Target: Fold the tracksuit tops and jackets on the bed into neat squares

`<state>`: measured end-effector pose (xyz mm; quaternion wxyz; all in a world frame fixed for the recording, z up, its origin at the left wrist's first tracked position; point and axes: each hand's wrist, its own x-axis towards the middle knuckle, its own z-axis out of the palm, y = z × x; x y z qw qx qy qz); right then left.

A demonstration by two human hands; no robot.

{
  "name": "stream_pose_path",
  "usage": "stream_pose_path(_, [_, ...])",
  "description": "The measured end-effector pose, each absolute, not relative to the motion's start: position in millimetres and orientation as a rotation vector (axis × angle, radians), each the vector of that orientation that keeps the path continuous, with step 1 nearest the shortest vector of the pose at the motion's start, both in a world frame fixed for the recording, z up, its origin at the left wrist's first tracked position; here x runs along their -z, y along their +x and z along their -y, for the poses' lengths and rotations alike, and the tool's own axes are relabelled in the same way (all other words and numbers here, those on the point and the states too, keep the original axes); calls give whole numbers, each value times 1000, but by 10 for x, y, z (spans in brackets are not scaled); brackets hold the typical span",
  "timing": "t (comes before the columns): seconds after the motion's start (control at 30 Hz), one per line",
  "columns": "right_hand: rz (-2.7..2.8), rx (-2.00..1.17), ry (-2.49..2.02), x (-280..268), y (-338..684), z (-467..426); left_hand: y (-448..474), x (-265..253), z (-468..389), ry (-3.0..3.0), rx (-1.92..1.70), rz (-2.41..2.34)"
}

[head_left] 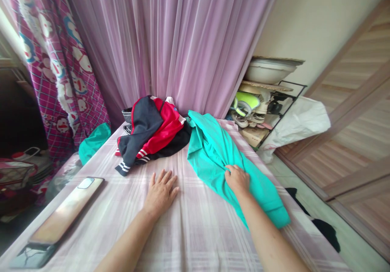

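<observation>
My left hand (161,194) lies flat on the plaid tablecloth (195,233), fingers spread and holding nothing. My right hand (237,178) is closed on a turquoise garment (210,142), with a fold of the cloth pinched at the fingertips. That garment stretches from the table's far edge to its right side, loosely laid out and wrinkled; what kind it is I cannot tell. Ahead of my left hand, a heaped navy and red jacket (143,121) with striped cuffs rests near the curtain. Some black cloth (175,142) pokes out from under it.
A phone-shaped object (67,211) lies along the table's left edge. Purple curtains (170,40) hang behind the table. On the right are a shoe rack (286,101) with a basin (269,70) on top and a white bag (304,119). Another turquoise cloth (94,142) lies beyond the left edge.
</observation>
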<state>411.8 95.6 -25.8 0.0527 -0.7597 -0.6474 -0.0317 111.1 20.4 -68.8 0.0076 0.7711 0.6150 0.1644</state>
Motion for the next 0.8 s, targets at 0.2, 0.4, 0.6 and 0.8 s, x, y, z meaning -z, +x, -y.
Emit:
stream_pose_path(0.2, [2088,-101,-2318,75,4134,-721,1110,695,-209,2407,-540,-1922])
stream_pose_path(0.4, [2271,-437,-2011,-5,4301,-486,1113,694,-209,2402,-529,-1914])
stream_pose_path(0.6, [1980,-283,-2133,-242,4589,-764,1110,655,-228,2353,-543,-1942])
stream_pose_path(0.8, [2163,-192,-1949,-153,4380,-759,1265,414,-526,2246,-500,-2030])
